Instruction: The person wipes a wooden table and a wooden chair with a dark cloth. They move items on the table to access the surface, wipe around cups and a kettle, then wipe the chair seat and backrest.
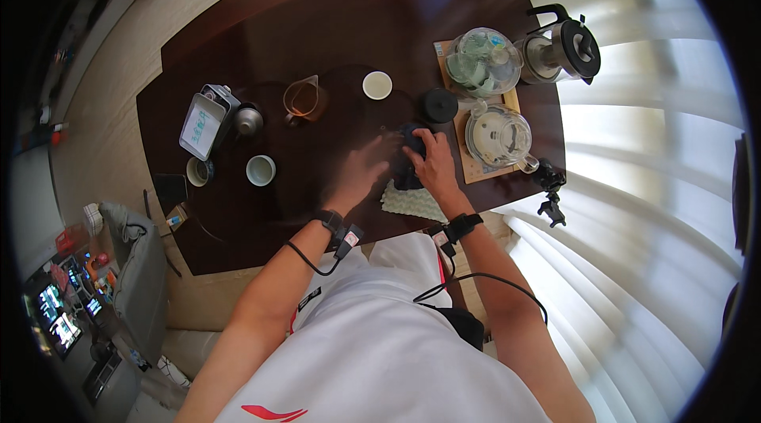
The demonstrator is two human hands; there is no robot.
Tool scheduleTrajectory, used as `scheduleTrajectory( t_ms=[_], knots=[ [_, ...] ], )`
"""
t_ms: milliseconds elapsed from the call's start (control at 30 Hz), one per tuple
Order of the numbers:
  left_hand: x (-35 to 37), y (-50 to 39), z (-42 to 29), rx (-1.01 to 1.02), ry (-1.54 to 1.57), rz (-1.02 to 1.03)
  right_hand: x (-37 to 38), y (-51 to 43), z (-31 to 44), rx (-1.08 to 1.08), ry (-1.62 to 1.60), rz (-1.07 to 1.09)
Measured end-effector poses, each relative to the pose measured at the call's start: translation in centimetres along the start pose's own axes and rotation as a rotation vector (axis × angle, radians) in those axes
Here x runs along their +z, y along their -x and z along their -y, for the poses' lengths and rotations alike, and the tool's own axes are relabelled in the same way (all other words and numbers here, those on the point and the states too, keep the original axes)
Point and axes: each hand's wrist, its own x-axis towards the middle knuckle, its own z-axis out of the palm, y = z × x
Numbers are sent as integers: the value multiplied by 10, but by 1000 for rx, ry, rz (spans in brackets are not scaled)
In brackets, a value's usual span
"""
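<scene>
My right hand [434, 162] rests on a dark, bunched item, perhaps a cloth [407, 176], with thumb and fingers curled around its upper part. Close by on the left, my left hand [362, 170] is blurred, its fingers apart near the item's edge; nothing shows in it. A pale patterned cloth [410, 202] lies partly under the dark item at the table's near edge. Just above my right hand stands a round black lid or container [440, 105]. A white cup [377, 85] is farther up, and a glass pitcher of brown liquid [303, 99] stands to its left.
On the dark wooden table [333, 18], a wooden tray [471, 168] at the right bears a glass teapot [498, 136] and a covered glass bowl [483, 63]. Beyond is a glass kettle [556, 54]. At left are a metal tin [205, 125], a pale cup [261, 171] and a patterned cup [200, 172].
</scene>
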Motion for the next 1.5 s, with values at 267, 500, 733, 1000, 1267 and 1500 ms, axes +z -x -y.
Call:
scheduleTrajectory(
  t_ms=[267, 500, 733, 1000, 1267, 1500],
  knots=[
    [3, -2, -10, -58, -37, -26, 7, -50, 19, -221, 154, 173],
    [12, -6, -9, -96, 38, -60, 13, -63, 25, -174, 186, 218],
    [26, -7, 10, -68, -61, -180, 9, -80, -2, -109, 48, 278],
    [37, -4, 12, -79, -50, -257, 2, -45, 9, -300, 144, 168],
    [37, -3, 6, -99, 28, -296, -11, -36, 46, -475, 330, 309],
    [37, 4, 5, 75, -81, -362, -17, -24, 49, -549, 322, 403]
  ],
)
